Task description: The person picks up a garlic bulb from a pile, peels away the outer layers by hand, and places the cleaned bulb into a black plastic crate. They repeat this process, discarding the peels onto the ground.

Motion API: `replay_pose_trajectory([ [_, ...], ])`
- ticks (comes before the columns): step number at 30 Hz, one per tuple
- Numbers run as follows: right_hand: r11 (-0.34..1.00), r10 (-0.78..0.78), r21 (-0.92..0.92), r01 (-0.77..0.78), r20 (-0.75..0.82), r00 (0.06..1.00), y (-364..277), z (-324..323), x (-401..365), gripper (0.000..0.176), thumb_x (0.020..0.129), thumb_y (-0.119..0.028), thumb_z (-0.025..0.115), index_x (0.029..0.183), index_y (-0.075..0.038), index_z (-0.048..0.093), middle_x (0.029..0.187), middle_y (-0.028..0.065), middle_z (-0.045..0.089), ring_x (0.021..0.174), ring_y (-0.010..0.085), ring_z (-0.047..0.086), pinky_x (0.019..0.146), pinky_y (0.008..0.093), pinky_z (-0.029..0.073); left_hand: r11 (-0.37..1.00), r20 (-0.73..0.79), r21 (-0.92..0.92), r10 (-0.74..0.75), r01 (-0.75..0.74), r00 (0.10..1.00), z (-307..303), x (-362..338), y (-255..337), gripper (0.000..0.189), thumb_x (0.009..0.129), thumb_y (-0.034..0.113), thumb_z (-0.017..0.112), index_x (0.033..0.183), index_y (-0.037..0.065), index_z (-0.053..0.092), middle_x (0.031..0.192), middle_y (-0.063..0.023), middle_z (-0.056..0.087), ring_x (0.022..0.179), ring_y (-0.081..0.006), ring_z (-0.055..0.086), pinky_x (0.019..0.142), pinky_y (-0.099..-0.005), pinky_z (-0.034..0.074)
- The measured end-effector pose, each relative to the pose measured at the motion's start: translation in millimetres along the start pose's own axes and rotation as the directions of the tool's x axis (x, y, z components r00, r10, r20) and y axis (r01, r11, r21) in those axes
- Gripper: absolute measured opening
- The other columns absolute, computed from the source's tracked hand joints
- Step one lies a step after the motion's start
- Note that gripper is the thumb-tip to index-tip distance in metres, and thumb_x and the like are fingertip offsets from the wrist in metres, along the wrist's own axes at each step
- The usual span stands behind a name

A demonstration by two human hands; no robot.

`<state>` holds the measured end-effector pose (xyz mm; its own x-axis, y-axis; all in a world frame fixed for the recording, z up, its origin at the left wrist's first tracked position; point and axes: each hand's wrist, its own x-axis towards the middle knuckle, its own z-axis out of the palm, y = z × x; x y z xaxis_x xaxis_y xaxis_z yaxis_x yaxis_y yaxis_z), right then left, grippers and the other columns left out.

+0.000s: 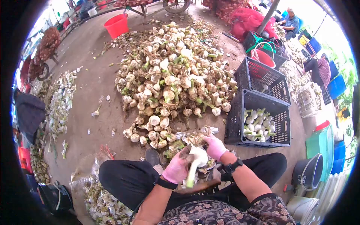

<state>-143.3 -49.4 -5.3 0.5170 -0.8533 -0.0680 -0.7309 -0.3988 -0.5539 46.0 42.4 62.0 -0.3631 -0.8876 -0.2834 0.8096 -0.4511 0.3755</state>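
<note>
Holds a white garlic bulb [199,156] snugly in the pink-gloved left hand [177,167], with its green stem [191,176] pointing down, on the near side of the big garlic pile [172,80]. Has the right hand [216,149] just beside the bulb, with fingers bent close together; cannot tell on what. Shows clean garlic [258,125] in a black crate [233,125] right of the pile, and a red bucket [117,27] behind it, to the left.

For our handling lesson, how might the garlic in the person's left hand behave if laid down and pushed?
The garlic would probably roll unevenly: it is round, with a long stem. That stem seems fairly stiff, sticking out straight.
</note>
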Motion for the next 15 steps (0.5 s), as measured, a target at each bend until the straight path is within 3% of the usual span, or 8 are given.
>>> replay_pose_trajectory([
  [2,0.996,-0.034,-0.083,0.033,-0.011,0.999,4,-9,-5,0.041,0.07,0.003,0.055,0.11,-0.004,0.06,0.088,0.0163,0.062,0.088,0.034,0.061,0.08,0.0364,0.048,0.999,-0.065,-0.037,0.002,-0.005,0.998,-8,4,-3,0.041,0.078,0.0,0.069,0.114,0.007,0.051,0.108,-0.0048,0.06,0.101,-0.0194,0.06,0.088,-0.0324,0.05],
  [4,0.883,0.098,0.46,-0.093,0.014,0.995,-16,-42,-3,0.04,0.072,0.005,0.057,0.11,-0.005,0.062,0.102,0.015,0.063,0.093,0.0255,0.062,0.081,0.0311,0.048,0.988,-0.14,0.15,0.062,-0.041,0.988,-3,6,-2,0.043,0.076,0.0,0.071,0.114,0.006,0.051,0.107,-0.0054,0.06,0.099,-0.0175,0.06,0.087,-0.0313,0.05],
  [5,0.804,0.238,0.519,-0.292,0.17,0.956,-30,-59,0,0.034,0.075,0.001,0.063,0.109,-0.005,0.064,0.107,0.012,0.063,0.095,0.0185,0.06,0.082,0.0282,0.047,0.988,-0.142,0.147,0.059,-0.038,0.988,-6,9,-5,0.043,0.076,0.0,0.071,0.114,0.006,0.051,0.107,-0.0054,0.06,0.099,-0.0175,0.06,0.087,-0.0313,0.05],
  [7,0.762,0.149,0.608,-0.223,0.17,0.974,-55,-81,-4,0.032,0.076,-0.003,0.066,0.107,-0.005,0.065,0.103,0.0111,0.064,0.093,0.0183,0.061,0.082,0.029,0.047,0.86,-0.156,0.503,0.192,-0.089,0.969,-10,17,-8,0.048,0.072,-0.003,0.074,0.114,0.003,0.05,0.106,-0.007,0.06,0.098,-0.0156,0.059,0.086,-0.0297,0.049],
  [8,0.706,0.058,0.691,-0.151,0.157,0.986,-61,-84,-5,0.03,0.077,-0.007,0.068,0.106,-0.005,0.065,0.099,0.0103,0.065,0.091,0.0181,0.061,0.081,0.0298,0.048,0.861,-0.157,0.502,0.189,-0.087,0.969,-7,17,-8,0.048,0.072,-0.003,0.074,0.114,0.003,0.05,0.106,-0.007,0.06,0.098,-0.0156,0.059,0.086,-0.0297,0.049],
  [9,0.717,-0.034,0.696,-0.029,0.077,0.996,-63,-78,-6,0.031,0.075,-0.006,0.07,0.105,-0.005,0.066,0.096,0.0085,0.066,0.088,0.0178,0.062,0.08,0.0293,0.048,0.812,-0.167,0.579,0.201,-0.069,0.965,5,15,-3,0.049,0.07,-0.004,0.075,0.113,0.002,0.051,0.106,-0.0078,0.06,0.097,-0.0155,0.059,0.086,-0.0292,0.049],
  [11,0.794,-0.056,0.607,-0.034,0.128,0.99,-75,-86,-5,0.031,0.071,-0.002,0.072,0.102,-0.004,0.066,0.093,0.0082,0.066,0.087,0.0172,0.062,0.079,0.0289,0.048,0.627,-0.229,0.779,0.241,0.028,0.943,18,12,5,0.049,0.066,-0.005,0.075,0.11,0.0,0.052,0.105,-0.0079,0.06,0.095,-0.0155,0.059,0.085,-0.0279,0.049],
  [15,0.749,0.013,0.647,-0.144,0.203,0.979,-69,-79,-3,0.027,0.071,0.002,0.067,0.097,-0.005,0.067,0.09,0.0107,0.067,0.088,0.0221,0.064,0.077,0.0328,0.049,0.668,-0.186,0.744,0.243,-0.025,0.952,13,9,5,0.045,0.068,-0.003,0.076,0.106,0.002,0.054,0.101,-0.0066,0.06,0.093,-0.0142,0.059,0.083,-0.0282,0.049],
])
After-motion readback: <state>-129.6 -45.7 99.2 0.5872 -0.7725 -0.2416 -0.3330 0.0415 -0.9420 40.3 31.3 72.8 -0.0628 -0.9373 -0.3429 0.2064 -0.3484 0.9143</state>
